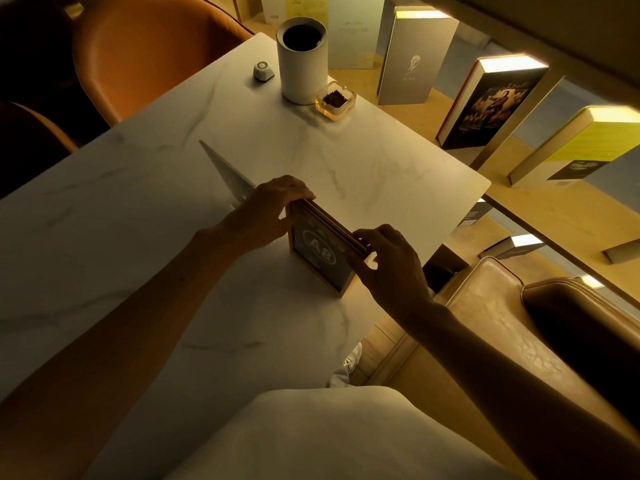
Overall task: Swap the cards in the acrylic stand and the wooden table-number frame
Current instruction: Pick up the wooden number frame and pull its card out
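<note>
The wooden table-number frame stands upright on the white marble table, showing a dark card marked "A8". My left hand grips the frame's top left corner. My right hand pinches its top right end, thumb on the front face. Behind my left hand the clear acrylic stand leans at an angle, seen edge-on; whether it holds a card I cannot tell.
At the table's far edge stand a white cylindrical container, a small white round device and a glass ashtray. Books line a shelf on the right. An orange chair is at the back left, a tan seat at the right.
</note>
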